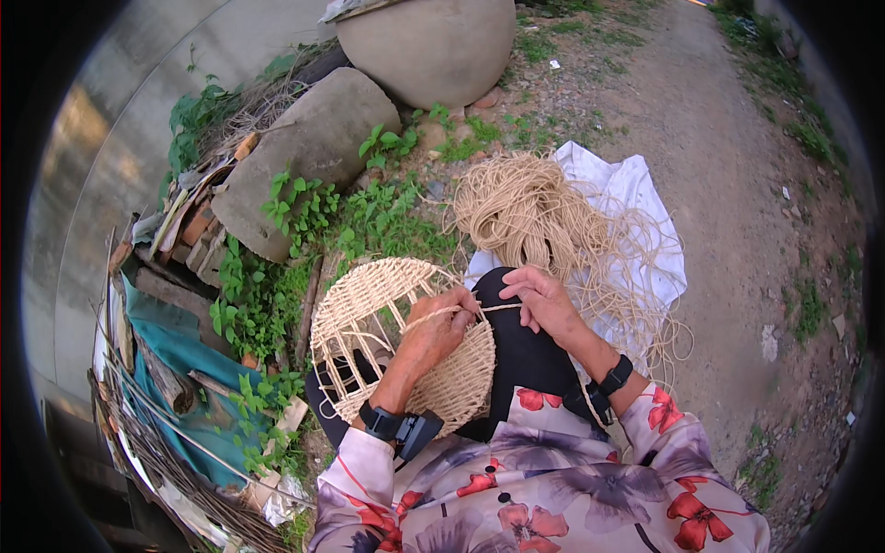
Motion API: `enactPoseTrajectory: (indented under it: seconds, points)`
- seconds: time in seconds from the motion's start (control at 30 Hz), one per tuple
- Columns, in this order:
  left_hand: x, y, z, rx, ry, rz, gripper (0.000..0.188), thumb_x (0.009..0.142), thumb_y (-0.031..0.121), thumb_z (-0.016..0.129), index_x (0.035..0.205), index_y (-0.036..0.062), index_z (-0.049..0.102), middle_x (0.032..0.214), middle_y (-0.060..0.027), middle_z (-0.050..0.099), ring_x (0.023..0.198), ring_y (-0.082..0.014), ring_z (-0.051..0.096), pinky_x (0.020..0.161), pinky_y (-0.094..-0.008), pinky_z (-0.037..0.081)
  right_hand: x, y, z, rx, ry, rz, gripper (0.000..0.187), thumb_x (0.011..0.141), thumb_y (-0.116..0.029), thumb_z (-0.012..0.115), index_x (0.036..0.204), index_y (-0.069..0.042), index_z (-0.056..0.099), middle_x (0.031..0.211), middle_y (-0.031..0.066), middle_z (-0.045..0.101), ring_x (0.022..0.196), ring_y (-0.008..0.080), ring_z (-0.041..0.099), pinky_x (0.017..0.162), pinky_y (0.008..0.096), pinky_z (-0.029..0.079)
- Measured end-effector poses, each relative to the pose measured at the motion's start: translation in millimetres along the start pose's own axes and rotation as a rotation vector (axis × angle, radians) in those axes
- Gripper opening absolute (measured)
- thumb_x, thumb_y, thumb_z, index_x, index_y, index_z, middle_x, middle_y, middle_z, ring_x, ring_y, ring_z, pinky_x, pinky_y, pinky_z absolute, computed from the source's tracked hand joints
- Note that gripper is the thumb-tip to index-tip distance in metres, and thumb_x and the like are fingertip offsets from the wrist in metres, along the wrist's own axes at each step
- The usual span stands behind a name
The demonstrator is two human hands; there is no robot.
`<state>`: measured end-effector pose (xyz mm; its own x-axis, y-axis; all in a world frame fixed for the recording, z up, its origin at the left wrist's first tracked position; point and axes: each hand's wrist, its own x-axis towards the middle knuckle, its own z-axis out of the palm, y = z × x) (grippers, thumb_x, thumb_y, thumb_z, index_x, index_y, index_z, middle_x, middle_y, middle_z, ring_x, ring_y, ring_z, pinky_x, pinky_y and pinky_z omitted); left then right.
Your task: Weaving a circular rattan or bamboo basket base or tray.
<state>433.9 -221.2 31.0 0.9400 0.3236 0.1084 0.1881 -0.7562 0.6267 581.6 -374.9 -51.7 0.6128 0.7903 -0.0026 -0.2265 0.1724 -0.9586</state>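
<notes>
Sleeves: floral sleeves (516,488) lie lowest in the view, nearest the camera, just below the woven disc; each wrist wears a black band.
Woven disc: a round, half-woven mat of pale cord (396,341) rests on the person's lap over dark trousers, so both hands are free for weaving; its far part is an open frame of spokes, its near part is woven closely.
Left hand: the left hand (438,327) lies on the right edge of the disc, its grip closed on the working cord where this meets the weave, seemingly to press the new turn in place.
Right hand: the right hand (544,300) is just right of the disc, grip pinched shut on the same cord (498,307), which runs taut between the two hands.
Cord supply: a loose bundle of cord (525,207) lies beyond the disc on a white cloth (636,184), probably to keep it off the dirt.
Surroundings: green weeds (304,221) and large grey stones (313,147) stand left of and beyond the disc.
</notes>
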Motion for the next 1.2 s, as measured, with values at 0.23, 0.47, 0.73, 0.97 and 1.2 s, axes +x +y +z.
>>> enactPoseTrajectory:
  seconds: [0.23, 0.47, 0.73, 0.97, 1.2]
  points:
    - [-3, 0, -8, -0.061, 0.004, -0.091, 0.017, 0.086, 0.008, 0.061, 0.102, 0.0055, 0.062, 0.08, -0.0141, 0.07, 0.069, -0.0284, 0.068, 0.065, -0.0378, 0.052, -11, -26, 7, -0.848, -0.209, -0.422, 0.011, 0.082, -0.015, 0.065, 0.081, -0.004, 0.068, 0.075, 0.0129, 0.062, 0.077, 0.0314, 0.063, 0.072, 0.0418, 0.048]
    - [-12, -9, -30, -0.343, 0.631, -0.22, 0.018, 0.09, 0.009, 0.064, 0.108, 0.004, 0.06, 0.08, -0.0054, 0.069, 0.064, -0.0082, 0.06, 0.057, -0.0264, 0.049, 0, -40, -51, 0.37, 0.377, -0.213, 0.011, 0.094, -0.015, 0.062, 0.089, -0.006, 0.066, 0.074, -0.0037, 0.059, 0.065, 0.0029, 0.049, 0.057, 0.0227, 0.04]
    - [-25, 17, 9, 0.04, 0.348, 0.057, 0.008, 0.086, 0.004, 0.066, 0.093, -0.0006, 0.068, 0.08, -0.0085, 0.069, 0.07, -0.0149, 0.066, 0.064, -0.0275, 0.051, -10, -17, 39, -0.671, -0.026, -0.51, 0.008, 0.079, -0.006, 0.065, 0.082, -0.003, 0.059, 0.072, 0.0091, 0.055, 0.063, 0.0246, 0.059, 0.058, 0.0361, 0.046]
    - [-15, 9, 19, 0.188, 0.223, 0.126, 0.01, 0.08, 0.002, 0.067, 0.09, 0.0033, 0.069, 0.086, -0.0164, 0.069, 0.078, -0.0349, 0.067, 0.068, -0.0407, 0.054, -10, -16, 40, -0.741, -0.022, -0.571, 0.009, 0.077, -0.005, 0.065, 0.083, -0.004, 0.058, 0.074, 0.0107, 0.055, 0.068, 0.033, 0.059, 0.06, 0.0414, 0.047]
    - [-10, 15, 20, 0.324, 0.141, 0.105, 0.009, 0.08, 0.001, 0.063, 0.089, 0.0045, 0.065, 0.085, -0.0168, 0.068, 0.076, -0.0358, 0.067, 0.065, -0.0427, 0.053, -41, -25, 27, -0.859, 0.041, -0.583, 0.01, 0.077, -0.01, 0.07, 0.077, -0.006, 0.061, 0.075, 0.0092, 0.055, 0.071, 0.0283, 0.06, 0.061, 0.0405, 0.048]
